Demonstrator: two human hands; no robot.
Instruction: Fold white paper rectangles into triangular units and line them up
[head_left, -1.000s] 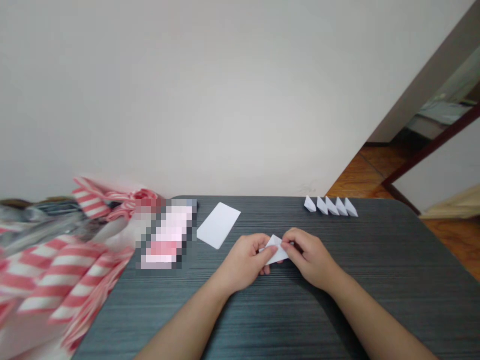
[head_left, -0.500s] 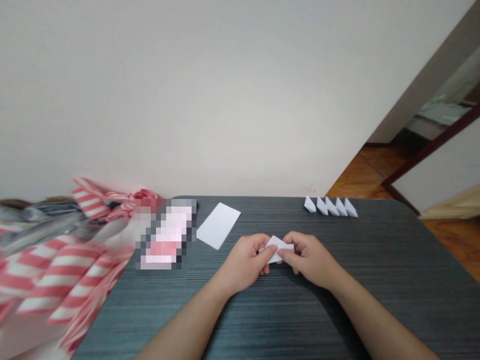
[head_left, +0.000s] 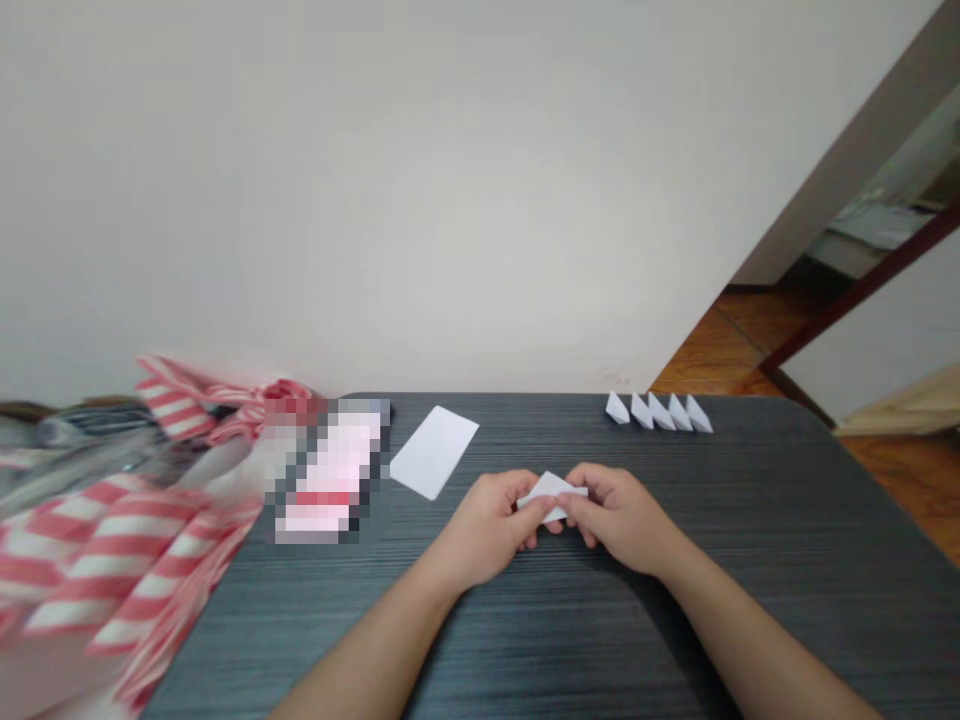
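Observation:
A small folded piece of white paper (head_left: pixel 550 486) is held between both hands above the table, its pointed top facing away from me. My left hand (head_left: pixel 504 522) pinches its left side, thumb on top and fingers beneath. On the opposite side my right hand (head_left: pixel 611 515) grips the paper the same way, its thumb close to the left thumb. The fingers cover the lower part of the paper. Farther back on the right stand several folded white paper pieces (head_left: pixel 660 411) in a row. Flat white paper sheets (head_left: pixel 434 453) lie to the left of my hands.
A dark wood-grained table (head_left: pixel 480 640) carries everything, with a pale wall (head_left: pixel 480 200) behind it. At the table's left is a blurred-out pink and white item (head_left: pixel 337 465). Red-and-white striped cloth (head_left: pixel 120 545) is heaped beyond the left edge.
Both thumbs have shifted slightly on the folded paper, the left one lower, and more of its upper face shows. The hands stay in the same place.

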